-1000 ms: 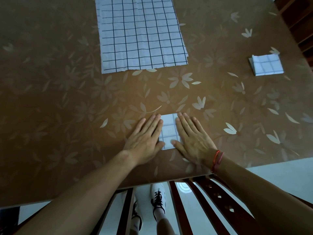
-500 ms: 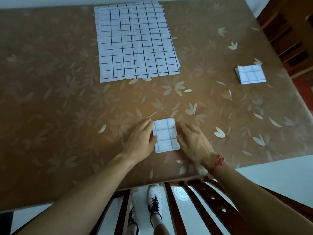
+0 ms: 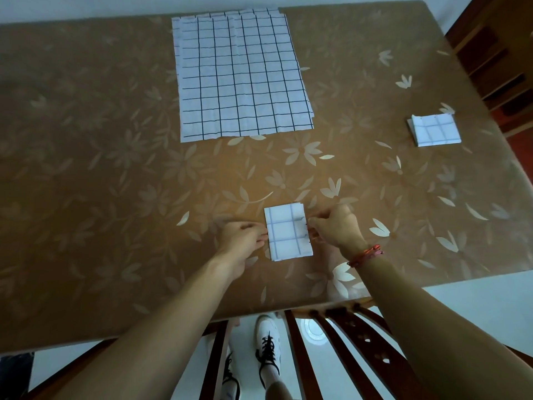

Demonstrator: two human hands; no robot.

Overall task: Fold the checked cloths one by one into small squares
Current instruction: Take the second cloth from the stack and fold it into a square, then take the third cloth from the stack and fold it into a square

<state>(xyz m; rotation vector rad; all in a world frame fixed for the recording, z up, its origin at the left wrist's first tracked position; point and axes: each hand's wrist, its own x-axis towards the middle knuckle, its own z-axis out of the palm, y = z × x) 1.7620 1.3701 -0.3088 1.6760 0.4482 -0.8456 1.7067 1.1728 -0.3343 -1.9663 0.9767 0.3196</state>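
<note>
Pinching the folded cloth (image 3: pixel 289 231) at opposite edges, left hand (image 3: pixel 241 237) and right hand (image 3: pixel 334 228) grip it.

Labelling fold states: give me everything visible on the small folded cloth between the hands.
The small folded cloth is white fabric with a thin dark grid, folded into a compact, roughly rectangular pad several layers thick; layer edges show at its far and near sides. It lies flat on the brown floral table, near the front edge. The left hand touches its left edge with its fingertips; the right hand pinches its right edge. Nothing else touches it.
</note>
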